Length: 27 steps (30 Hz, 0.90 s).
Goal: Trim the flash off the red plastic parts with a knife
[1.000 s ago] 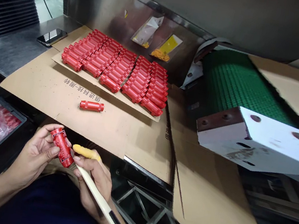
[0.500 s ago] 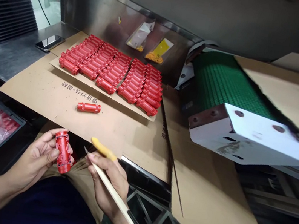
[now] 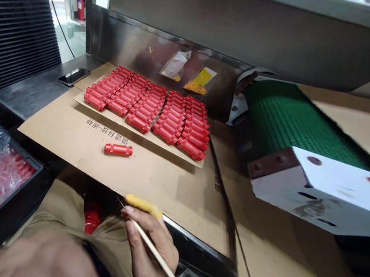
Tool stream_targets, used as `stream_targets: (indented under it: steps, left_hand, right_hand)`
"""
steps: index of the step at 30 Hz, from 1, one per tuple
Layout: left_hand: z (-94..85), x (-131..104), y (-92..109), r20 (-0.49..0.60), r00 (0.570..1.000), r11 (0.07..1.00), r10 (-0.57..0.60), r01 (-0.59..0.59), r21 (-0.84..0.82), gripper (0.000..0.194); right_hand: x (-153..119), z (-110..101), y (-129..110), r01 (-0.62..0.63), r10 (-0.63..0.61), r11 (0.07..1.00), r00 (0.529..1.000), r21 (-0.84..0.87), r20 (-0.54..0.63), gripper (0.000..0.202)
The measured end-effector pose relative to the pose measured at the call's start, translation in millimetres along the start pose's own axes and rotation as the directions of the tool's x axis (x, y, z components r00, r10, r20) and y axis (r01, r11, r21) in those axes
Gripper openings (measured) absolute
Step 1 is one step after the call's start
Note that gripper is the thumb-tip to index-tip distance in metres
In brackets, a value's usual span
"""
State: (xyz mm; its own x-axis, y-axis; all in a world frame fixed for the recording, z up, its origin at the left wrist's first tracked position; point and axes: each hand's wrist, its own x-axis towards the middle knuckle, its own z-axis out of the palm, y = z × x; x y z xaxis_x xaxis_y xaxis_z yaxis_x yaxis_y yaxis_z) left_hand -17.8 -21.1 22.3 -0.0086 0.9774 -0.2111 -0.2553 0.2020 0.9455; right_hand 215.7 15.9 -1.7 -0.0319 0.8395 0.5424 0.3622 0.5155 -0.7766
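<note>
My right hand [image 3: 155,244] is closed around a slim tool with a long pale handle [image 3: 164,265] and a fine dark pointed tip. A yellow finger cover [image 3: 143,205] is on one of its fingers. Near the bottom edge, my left hand [image 3: 54,258] is smeared by motion, so its fingers and anything in them cannot be made out. Beyond both hands, a single red ribbed cylindrical part [image 3: 118,149] lies on the cardboard sheet [image 3: 162,187]. Further back, several rows of like red parts [image 3: 151,107] rest on a raised cardboard piece [image 3: 110,120].
At the left stands a dark crate [image 3: 22,177] with clear plastic and red parts. A phone [image 3: 74,76] lies at the back left. Two small bags [image 3: 201,80] lean by the metal back wall. A green conveyor belt [image 3: 295,116] with a white metal end [image 3: 331,196] juts in at right. Something red [image 3: 92,217] shows between my knees.
My left hand, which held a red cylindrical part upright, has moved down toward my body and blurred; that part no longer shows in it. The right hand keeps the tool. The view has shifted.
</note>
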Motion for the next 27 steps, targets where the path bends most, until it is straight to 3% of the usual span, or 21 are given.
stream_targets:
  steps: [3,7,13,17,27]
  left_hand:
    - [3.6,17,-4,0.035,0.999,0.999,-0.024,0.023,0.028,0.038]
    - [14.3,34,-20,-0.051,0.997,0.998,-0.064,0.064,0.002,0.033]
    - [20.6,28,-23,-0.078,0.989,0.992,-0.124,0.125,0.015,0.029]
    - [23.2,27,-19,-0.070,0.986,0.989,-0.148,0.149,0.011,0.031]
    - [22.3,25,-22,-0.073,0.988,0.991,-0.133,0.134,0.010,0.033]
  right_hand:
    - [1,5,-5,-0.004,-0.001,0.996,0.998,0.093,0.055,0.023]
    - [-3,18,-8,-0.035,0.013,0.979,0.994,0.199,0.111,0.028]
    - [-9,26,-7,-0.064,0.049,0.977,0.996,0.204,0.077,0.032]
    - [-8,25,-8,-0.067,0.045,0.980,0.992,0.188,0.118,0.031]
    - [-12,27,-10,-0.066,0.051,0.985,0.994,0.159,0.096,0.031]
